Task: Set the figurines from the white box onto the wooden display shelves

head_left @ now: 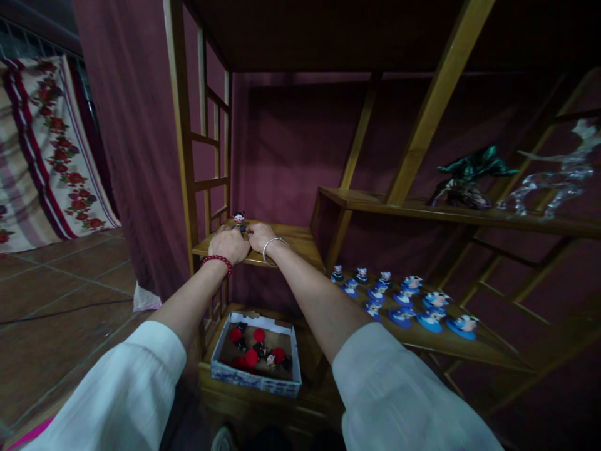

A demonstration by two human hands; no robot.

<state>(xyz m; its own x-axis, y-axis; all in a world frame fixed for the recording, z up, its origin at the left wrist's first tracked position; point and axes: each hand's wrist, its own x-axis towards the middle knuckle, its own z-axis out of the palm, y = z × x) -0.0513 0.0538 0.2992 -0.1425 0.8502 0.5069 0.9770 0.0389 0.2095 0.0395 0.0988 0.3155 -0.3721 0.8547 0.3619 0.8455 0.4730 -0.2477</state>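
Note:
On the left wooden shelf (295, 241) stands a small dark-haired figurine (238, 220) with a dark body. My left hand (231, 244), with a red bead bracelet on its wrist, is curled around the near side of the figurine's lower part. Close by on the right is my right hand (263, 238), wearing a silver bangle, its fingertips bent in toward the figurine's base. The base and most of my fingertips are hidden behind the hands. Below the shelf sits an open cardboard box (256, 382) holding several similar figurines and red round bases.
Several blue-based figurines (401, 315) stand in rows on a lower shelf to the right. A dark green ornament (474, 172) and a clear glass animal (549, 181) stand on a higher shelf. Wooden posts (178, 125) frame the left side, beside a hanging curtain (126, 138).

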